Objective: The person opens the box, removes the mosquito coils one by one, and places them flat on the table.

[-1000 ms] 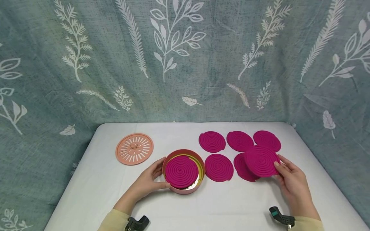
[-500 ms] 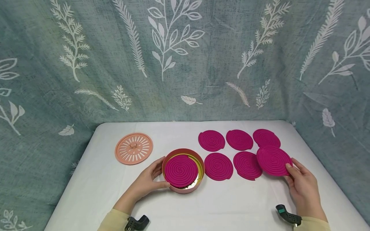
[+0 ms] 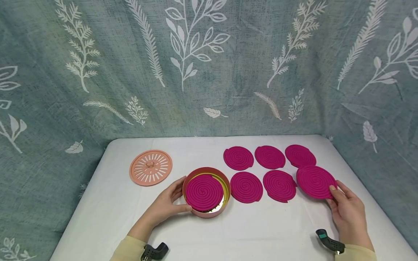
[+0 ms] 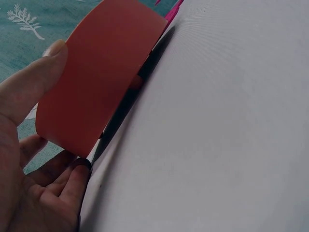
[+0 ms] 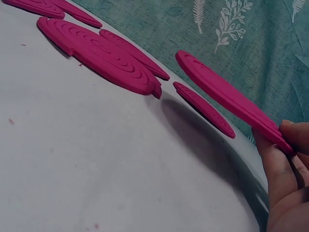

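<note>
My left hand (image 3: 168,204) holds a round salmon-coloured tin (image 3: 209,215), thumb in front and fingers round its far left side. A magenta spiral mosquito coil (image 3: 204,193) lies inside the tin, with some gold-coloured inner surface showing around it. In the left wrist view the tin's smooth outer wall (image 4: 99,77) faces the camera. My right hand (image 3: 350,210) pinches another mosquito coil (image 5: 231,99) at its right edge, thumb on top and fingers below. That coil is tilted and raised above the table, casting a shadow under it.
Several more magenta coils (image 3: 246,187) lie flat in two rows right of the tin. A salmon slotted lid (image 3: 150,165) with a small loop on top lies at the left. A white cloth covers the table (image 3: 261,232); a leaf-patterned curtain (image 3: 241,72) hangs behind.
My right hand has carried its coil to the right, off the front-row coil it overlapped, to beside that row's right end. The left hand and tin have stayed put.
</note>
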Action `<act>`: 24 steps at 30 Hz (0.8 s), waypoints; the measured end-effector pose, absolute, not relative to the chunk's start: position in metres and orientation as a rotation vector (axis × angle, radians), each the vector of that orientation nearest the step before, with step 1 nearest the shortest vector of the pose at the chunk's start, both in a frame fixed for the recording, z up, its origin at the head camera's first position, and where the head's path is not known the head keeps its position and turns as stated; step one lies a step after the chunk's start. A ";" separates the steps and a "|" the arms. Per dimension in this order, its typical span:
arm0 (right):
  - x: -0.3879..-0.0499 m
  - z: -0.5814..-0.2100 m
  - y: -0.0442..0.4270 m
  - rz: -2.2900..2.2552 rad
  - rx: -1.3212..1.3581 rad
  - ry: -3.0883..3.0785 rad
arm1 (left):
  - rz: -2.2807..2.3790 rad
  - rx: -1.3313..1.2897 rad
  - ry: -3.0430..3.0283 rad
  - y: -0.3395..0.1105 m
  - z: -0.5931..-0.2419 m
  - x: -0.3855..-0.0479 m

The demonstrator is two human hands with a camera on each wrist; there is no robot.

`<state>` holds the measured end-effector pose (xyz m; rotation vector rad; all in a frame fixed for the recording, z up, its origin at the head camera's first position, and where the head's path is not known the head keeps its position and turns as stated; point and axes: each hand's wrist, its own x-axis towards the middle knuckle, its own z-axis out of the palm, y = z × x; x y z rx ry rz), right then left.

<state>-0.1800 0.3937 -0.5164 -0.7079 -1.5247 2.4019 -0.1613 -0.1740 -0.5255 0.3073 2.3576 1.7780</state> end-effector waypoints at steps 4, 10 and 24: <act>-0.180 -0.519 0.398 2.359 -0.778 -1.531 | 1.778 0.302 2.356 -0.173 -0.525 -0.161; -0.180 -0.521 0.400 2.319 -0.804 -1.557 | 1.780 0.302 2.351 -0.173 -0.524 -0.162; -0.180 -0.527 0.402 2.255 -0.765 -1.876 | 1.789 0.305 2.350 -0.173 -0.525 -0.161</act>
